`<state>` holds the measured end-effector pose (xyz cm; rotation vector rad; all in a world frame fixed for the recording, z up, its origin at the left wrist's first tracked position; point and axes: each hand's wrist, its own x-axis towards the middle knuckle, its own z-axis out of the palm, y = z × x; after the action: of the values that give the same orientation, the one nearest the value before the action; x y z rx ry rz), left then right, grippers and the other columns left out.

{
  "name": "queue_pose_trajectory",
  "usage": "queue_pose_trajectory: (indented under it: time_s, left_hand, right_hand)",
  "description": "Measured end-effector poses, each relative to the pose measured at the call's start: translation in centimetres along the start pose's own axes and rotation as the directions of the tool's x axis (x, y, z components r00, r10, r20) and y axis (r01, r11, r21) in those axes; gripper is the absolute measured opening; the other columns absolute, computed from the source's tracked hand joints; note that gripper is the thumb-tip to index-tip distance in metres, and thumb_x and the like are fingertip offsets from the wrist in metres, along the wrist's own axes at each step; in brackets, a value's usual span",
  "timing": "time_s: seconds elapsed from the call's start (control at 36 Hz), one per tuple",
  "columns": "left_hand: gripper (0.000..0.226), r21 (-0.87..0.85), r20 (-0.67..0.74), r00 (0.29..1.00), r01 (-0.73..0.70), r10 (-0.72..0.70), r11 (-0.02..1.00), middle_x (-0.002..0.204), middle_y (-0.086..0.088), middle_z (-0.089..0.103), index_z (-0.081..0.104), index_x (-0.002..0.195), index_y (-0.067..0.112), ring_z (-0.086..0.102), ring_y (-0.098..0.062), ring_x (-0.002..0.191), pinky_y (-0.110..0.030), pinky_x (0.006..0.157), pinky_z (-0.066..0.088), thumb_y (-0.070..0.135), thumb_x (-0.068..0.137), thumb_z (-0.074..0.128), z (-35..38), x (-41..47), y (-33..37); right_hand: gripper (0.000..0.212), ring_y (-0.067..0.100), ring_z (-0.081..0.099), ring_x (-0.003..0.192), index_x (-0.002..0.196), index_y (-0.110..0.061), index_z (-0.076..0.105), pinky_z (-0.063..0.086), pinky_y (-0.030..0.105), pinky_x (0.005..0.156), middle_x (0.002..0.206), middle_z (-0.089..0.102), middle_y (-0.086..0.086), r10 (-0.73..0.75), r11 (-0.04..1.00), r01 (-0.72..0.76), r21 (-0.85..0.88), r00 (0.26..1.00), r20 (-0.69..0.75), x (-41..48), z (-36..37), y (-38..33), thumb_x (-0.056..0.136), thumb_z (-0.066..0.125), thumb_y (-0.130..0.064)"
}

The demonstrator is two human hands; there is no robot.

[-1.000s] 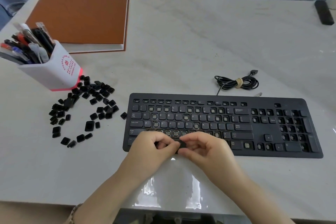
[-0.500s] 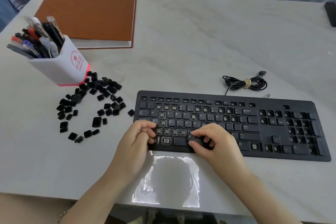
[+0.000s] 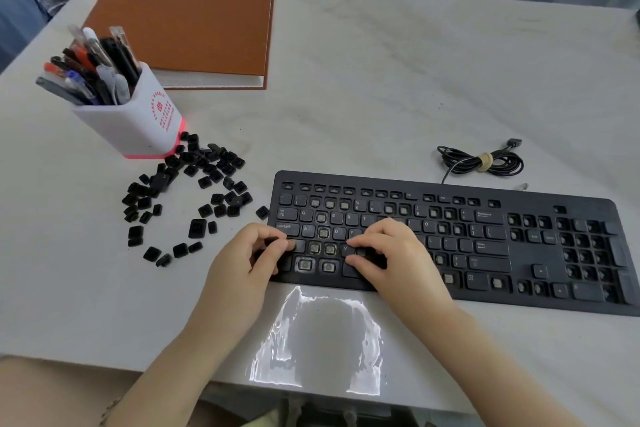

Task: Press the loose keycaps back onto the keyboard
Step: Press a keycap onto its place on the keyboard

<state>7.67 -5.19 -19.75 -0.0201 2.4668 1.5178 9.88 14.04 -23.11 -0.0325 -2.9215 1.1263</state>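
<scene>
A black keyboard [image 3: 485, 253] lies on the white table, with several bare switch sockets [image 3: 304, 264] among its keys. Left of it, a scatter of loose black keycaps [image 3: 194, 184] covers the table. My left hand [image 3: 242, 263] rests on the keyboard's lower left corner with its fingers curled, and I see nothing in it. My right hand [image 3: 398, 253] is bent down over the bottom rows, thumb and fingers closed on a long keycap [image 3: 351, 272] in the bottom row. That hand hides most of the keycap.
A white pen holder [image 3: 138, 121] full of pens stands just behind the keycap scatter. A brown book [image 3: 187, 17] lies at the back left. The bundled keyboard cable [image 3: 481, 161] lies behind the keyboard. The table's near edge runs just below my forearms.
My hands held the long keycap together in front of the keyboard, then moved onto it. The keycap now lies in the bottom row, and my left hand has let go and shifted left.
</scene>
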Motion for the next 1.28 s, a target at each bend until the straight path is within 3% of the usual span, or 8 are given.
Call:
queue_pose_trajectory:
  time_s: [0.22, 0.36, 0.47, 0.61, 0.72, 0.83, 1.06, 1.28]
  left_hand:
    - [0.015, 0.025, -0.033, 0.999, -0.023, 0.024, 0.999, 0.072, 0.001, 0.060, 0.062, 0.083, 0.030, 0.054, -0.005, 0.071, -0.006, 0.063, 0.040, 0.021, 0.093, 0.054, 0.1, -0.1, -0.3]
    - [0.017, 0.022, -0.018, 1.000, -0.024, 0.024, 0.999, 0.073, -0.005, 0.058, 0.064, 0.083, 0.030, 0.052, -0.007, 0.071, -0.008, 0.063, 0.040, 0.018, 0.092, 0.056, 0.2, -0.2, -0.2]
    - [0.019, -0.030, -0.005, 1.000, 0.027, -0.027, 0.999, 0.079, 0.007, 0.062, 0.066, 0.084, 0.030, 0.055, -0.008, 0.074, -0.007, 0.064, 0.042, 0.015, 0.092, 0.057, 0.5, -0.2, -0.1]
    - [0.021, -0.067, 0.008, 0.999, 0.036, -0.036, 0.997, 0.075, 0.017, 0.061, 0.067, 0.086, 0.029, 0.053, -0.007, 0.070, -0.005, 0.062, 0.040, 0.010, 0.088, 0.060, 0.6, -0.5, 0.2]
    - [0.023, -0.094, 0.009, 1.000, 0.017, -0.017, 0.995, 0.067, 0.029, 0.058, 0.066, 0.088, 0.026, 0.051, 0.008, 0.064, -0.002, 0.062, 0.038, 0.003, 0.086, 0.061, 0.6, -0.6, 0.7]
    - [0.026, -0.082, -0.029, 0.999, -0.034, 0.032, 0.996, 0.071, 0.019, 0.057, 0.064, 0.091, 0.025, 0.049, 0.008, 0.059, -0.003, 0.062, 0.039, 0.000, 0.084, 0.063, 0.7, -0.3, 0.9]
    - [0.024, -0.024, -0.022, 0.997, -0.074, 0.073, 0.997, 0.070, 0.027, 0.058, 0.063, 0.085, 0.029, 0.047, 0.001, 0.057, -0.006, 0.060, 0.039, 0.010, 0.077, 0.074, 0.8, 0.2, 0.7]
    - [0.019, -0.061, -0.017, 0.997, -0.075, 0.075, 0.995, 0.072, 0.014, 0.063, 0.066, 0.084, 0.016, 0.050, 0.008, 0.057, -0.004, 0.061, 0.038, 0.005, 0.072, 0.077, 0.8, 0.1, 0.9]
  right_hand:
    - [0.017, 0.005, 0.043, 0.089, 0.096, -0.016, 0.073, 0.029, 0.003, 0.078, 0.085, 0.049, -0.012, 0.004, 1.000, -0.003, 0.015, 0.999, -0.052, 0.0, 0.3, -0.1, 0.079, 0.072, -0.019]
    - [0.016, 0.006, 0.044, 0.087, 0.094, -0.016, 0.074, 0.033, 0.015, 0.078, 0.082, 0.051, -0.010, -0.014, 1.000, 0.014, 0.002, 0.995, -0.094, -0.1, 0.7, 0.0, 0.078, 0.074, -0.017]
    - [0.015, 0.006, 0.044, 0.083, 0.091, -0.017, 0.075, 0.033, 0.012, 0.075, 0.078, 0.053, -0.009, -0.020, 1.000, 0.021, 0.004, 0.991, -0.135, -0.2, 1.0, 0.2, 0.076, 0.075, -0.017]
    - [0.017, 0.018, 0.048, 0.061, 0.077, -0.013, 0.073, 0.042, 0.026, 0.049, 0.068, 0.054, -0.002, -0.216, 0.958, 0.157, -0.240, 0.946, -0.243, -0.7, 1.5, 0.0, 0.081, 0.060, -0.023]
    - [0.012, 0.023, 0.048, 0.053, 0.081, -0.007, 0.072, 0.041, 0.026, 0.042, 0.066, 0.054, 0.003, -0.336, 0.897, 0.222, -0.383, 0.904, -0.262, -0.9, 1.7, 0.1, 0.080, 0.062, -0.014]
    - [0.025, 0.024, 0.052, 0.055, 0.088, -0.007, 0.072, 0.041, 0.026, 0.043, 0.069, 0.055, 0.003, -0.363, 0.878, 0.248, -0.409, 0.902, -0.232, -1.0, 1.5, 0.2, 0.084, 0.050, -0.019]
    - [0.029, 0.019, 0.047, 0.060, 0.090, -0.006, 0.072, 0.038, 0.025, 0.046, 0.069, 0.057, 0.002, -0.431, 0.823, 0.301, -0.482, 0.883, -0.184, -0.8, 1.2, 0.4, 0.084, 0.049, -0.021]
    - [0.028, 0.018, 0.039, 0.068, 0.089, -0.007, 0.071, 0.041, 0.027, 0.045, 0.073, 0.055, 0.003, -0.406, 0.842, 0.298, -0.450, 0.899, -0.164, -0.9, 1.6, 0.8, 0.085, 0.048, -0.023]
